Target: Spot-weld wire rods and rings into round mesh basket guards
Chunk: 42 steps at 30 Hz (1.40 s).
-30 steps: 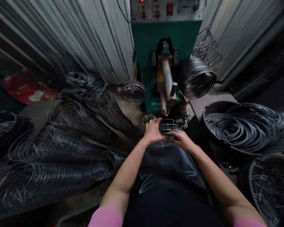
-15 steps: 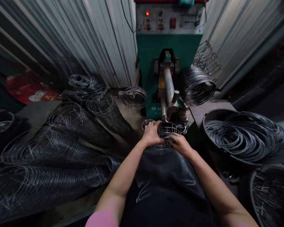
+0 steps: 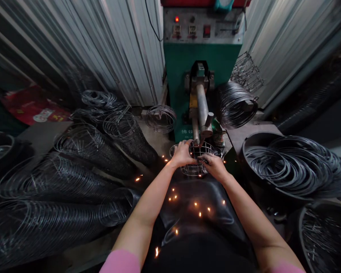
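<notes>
A round wire basket sits between my hands, under the electrode arm of a green spot welding machine. My left hand grips its left side, thumb pointing inward along the wires. On the right side my right hand has its fingers closed at the near rim; whether they also hold a small loose part I cannot make out. The electrode tip meets the basket's far rim. Sparks scatter over the black apron and to the left of my forearm.
Stacks of wire rings and mesh tubes fill the left side. A black tub of wire rings and a bin of short wire pieces stand at right. Wire coils hang beside the machine, close to a corrugated wall.
Bright sparks have appeared around the basket and over the apron. The electrode tip now meets the rim. My hands keep their hold, almost in the same place.
</notes>
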Tool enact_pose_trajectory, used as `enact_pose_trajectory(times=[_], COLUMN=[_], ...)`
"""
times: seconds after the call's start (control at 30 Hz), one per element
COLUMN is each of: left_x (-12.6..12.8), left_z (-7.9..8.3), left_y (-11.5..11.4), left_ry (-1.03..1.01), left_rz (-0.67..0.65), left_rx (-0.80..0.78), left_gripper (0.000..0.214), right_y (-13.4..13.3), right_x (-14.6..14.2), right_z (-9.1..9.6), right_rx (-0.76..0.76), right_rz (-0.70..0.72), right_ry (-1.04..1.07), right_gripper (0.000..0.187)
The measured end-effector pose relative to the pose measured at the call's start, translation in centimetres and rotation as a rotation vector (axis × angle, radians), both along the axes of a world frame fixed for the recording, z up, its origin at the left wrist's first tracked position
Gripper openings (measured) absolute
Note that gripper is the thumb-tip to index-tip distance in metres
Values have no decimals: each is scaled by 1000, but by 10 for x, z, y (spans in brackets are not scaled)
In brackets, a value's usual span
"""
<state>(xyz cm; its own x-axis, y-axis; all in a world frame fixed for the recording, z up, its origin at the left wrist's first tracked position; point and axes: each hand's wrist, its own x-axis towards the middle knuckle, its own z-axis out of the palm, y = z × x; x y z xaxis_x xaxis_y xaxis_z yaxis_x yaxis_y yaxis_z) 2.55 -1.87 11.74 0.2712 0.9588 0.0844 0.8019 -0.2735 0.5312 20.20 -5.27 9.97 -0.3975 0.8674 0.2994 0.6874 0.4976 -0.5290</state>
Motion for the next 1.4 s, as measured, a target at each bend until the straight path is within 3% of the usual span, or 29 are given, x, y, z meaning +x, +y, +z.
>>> enact_pose_trajectory(times=[0.23, 0.37, 0.43, 0.5, 0.57, 0.63, 0.8, 1.0, 1.07, 1.13, 1.23, 1.3, 1.4], left_x=[6, 6, 6, 7, 7, 7, 6, 4, 1, -1, 8, 23, 48], left_z=[-3, -4, -2, 1, 4, 4, -3, -8, -8, -12, -28, -45, -70], left_y=[16, 17, 18, 23, 30, 36, 42, 47, 39, 18, -35, -75, -126], left_ry=[6, 5, 26, 32, 21, 11, -21, -65, -121, -237, -502, -690, -1000], left_rz=[77, 88, 89, 97, 117, 125, 104, 108, 119, 174, 297, 327, 149], left_rx=[-42, -8, 12, 6, -25, -48, -42, -37, -18, 55, 101, -48, -413], left_gripper=[89, 91, 95, 95, 94, 94, 91, 99, 108, 108, 68, 51, 50], right_y=[14, -6, -22, -38, -52, -62, -80, -90, -89, -87, -87, -92, -104], right_x=[-1, 2, 7, 15, 25, 34, 47, 49, 50, 50, 40, 25, -3], right_z=[-3, -15, -29, -47, -65, -79, -92, -87, -79, -67, -50, -44, -48], right_rx=[30, 35, -131, -427, -716, -892, -1008, -1077, -1044, -916, -523, -288, -113], right_rz=[-101, -281, -422, -532, -591, -643, -739, -774, -694, -601, -570, -575, -480], right_ry=[76, 414, 663, 930, 1169, 1338, 1448, 1503, 1530, 1524, 1408, 1208, 796], right_gripper=[21, 24, 27, 23, 19, 17, 17, 14, 15, 18, 20, 16, 13])
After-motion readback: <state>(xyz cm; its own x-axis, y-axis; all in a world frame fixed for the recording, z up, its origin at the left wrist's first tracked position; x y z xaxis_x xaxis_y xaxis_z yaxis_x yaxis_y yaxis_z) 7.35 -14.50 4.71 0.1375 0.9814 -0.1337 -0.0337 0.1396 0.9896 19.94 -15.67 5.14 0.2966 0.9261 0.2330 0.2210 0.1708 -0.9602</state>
